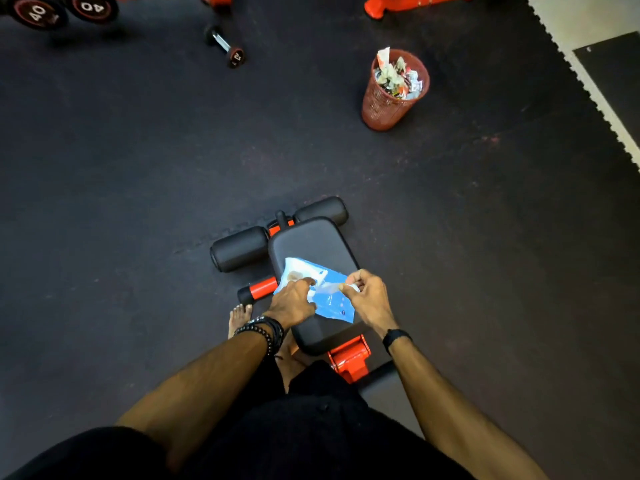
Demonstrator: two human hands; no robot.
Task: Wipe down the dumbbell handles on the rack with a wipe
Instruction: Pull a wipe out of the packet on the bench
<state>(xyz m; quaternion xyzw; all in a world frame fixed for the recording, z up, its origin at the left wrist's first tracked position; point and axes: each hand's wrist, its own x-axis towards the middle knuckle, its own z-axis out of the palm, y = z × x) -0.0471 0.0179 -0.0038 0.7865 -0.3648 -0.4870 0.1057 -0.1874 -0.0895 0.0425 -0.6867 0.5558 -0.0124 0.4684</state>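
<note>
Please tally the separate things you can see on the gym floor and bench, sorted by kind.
Dumbbells: 3
Waste baskets: 1
Benches: 1
Wipe packets: 1
Total: 6

Far left, two large dumbbell heads [38, 12] [91, 6] each read "40"; the small dumbbell [225, 46] farther right shows "25" on its end cap, rather blurred

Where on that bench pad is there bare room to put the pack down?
The far end of the bench pad, toward the black foam rollers, is bare. The near half is crowded: the wipes pack lies there under the left hand and right hand.
</note>
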